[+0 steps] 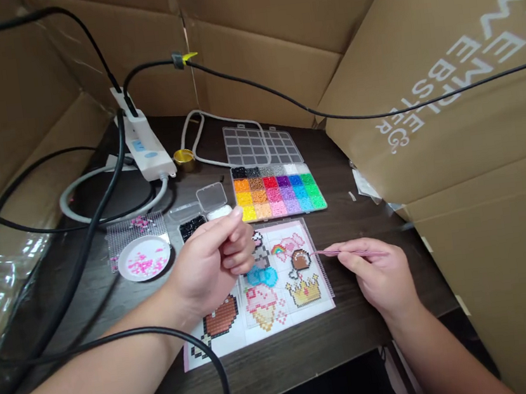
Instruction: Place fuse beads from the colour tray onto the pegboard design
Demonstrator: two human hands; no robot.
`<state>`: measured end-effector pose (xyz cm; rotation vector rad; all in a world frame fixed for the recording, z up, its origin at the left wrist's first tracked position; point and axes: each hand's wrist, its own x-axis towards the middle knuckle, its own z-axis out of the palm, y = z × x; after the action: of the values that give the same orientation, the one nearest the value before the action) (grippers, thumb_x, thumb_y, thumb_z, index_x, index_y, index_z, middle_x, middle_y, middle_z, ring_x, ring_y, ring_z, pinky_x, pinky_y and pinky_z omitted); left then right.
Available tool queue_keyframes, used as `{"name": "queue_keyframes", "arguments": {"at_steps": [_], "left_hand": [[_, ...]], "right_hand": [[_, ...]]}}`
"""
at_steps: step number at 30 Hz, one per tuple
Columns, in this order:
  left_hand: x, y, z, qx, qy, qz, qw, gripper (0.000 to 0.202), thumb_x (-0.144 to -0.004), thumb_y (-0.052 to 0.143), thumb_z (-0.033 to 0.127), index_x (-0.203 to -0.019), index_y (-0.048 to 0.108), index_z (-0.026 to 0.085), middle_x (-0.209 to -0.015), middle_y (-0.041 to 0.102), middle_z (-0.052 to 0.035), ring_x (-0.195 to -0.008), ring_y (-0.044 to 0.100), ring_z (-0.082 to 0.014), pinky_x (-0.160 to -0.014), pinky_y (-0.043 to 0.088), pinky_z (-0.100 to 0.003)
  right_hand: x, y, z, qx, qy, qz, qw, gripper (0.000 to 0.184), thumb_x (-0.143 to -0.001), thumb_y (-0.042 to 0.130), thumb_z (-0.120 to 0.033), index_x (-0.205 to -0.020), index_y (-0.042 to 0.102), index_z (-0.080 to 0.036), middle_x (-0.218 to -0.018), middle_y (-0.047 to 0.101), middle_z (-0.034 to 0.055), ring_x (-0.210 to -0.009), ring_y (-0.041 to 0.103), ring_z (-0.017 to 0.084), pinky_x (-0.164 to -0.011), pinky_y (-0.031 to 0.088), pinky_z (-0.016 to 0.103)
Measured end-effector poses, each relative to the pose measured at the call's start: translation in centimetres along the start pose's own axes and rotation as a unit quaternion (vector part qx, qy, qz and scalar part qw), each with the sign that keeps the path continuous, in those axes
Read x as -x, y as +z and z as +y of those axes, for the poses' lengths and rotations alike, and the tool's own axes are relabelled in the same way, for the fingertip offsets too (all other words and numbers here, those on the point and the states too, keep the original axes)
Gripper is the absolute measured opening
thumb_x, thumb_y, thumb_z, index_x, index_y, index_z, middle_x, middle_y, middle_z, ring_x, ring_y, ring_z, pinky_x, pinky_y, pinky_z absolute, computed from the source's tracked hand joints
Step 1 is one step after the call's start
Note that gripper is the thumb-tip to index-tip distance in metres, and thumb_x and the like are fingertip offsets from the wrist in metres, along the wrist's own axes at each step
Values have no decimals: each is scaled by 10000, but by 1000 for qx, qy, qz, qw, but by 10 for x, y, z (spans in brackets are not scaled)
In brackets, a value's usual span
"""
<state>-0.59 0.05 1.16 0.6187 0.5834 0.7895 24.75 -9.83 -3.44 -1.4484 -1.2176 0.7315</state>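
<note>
Head view: The right hand pinches pink tweezers between thumb and fingers, the tips pointing left at the clear pegboard's edge; contact cannot be confirmed. The left hand is curled closed; whether it holds anything cannot be told. Grip the tweezers lightly, steady the right wrist and avoid jarring the board. Between the hands, the finely gridded pegboard overlies a printed pattern sheet; a brown round motif shows just left of the tips.
</note>
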Motion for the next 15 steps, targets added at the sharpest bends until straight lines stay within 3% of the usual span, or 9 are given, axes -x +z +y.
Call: {"name": "queue_keyframes", "arguments": {"at_steps": [15], "left_hand": [[1, 0, 0, 8, -5, -1, 1000, 398, -912, 562, 336, -579, 417, 172, -541, 225, 60, -452, 193, -67, -425, 201, -212]], "right_hand": [[0, 7, -11, 57, -9, -8, 998, 88, -790, 730, -185, -793, 792, -247, -833, 805, 26, -782, 776, 193, -742, 639, 275]]}}
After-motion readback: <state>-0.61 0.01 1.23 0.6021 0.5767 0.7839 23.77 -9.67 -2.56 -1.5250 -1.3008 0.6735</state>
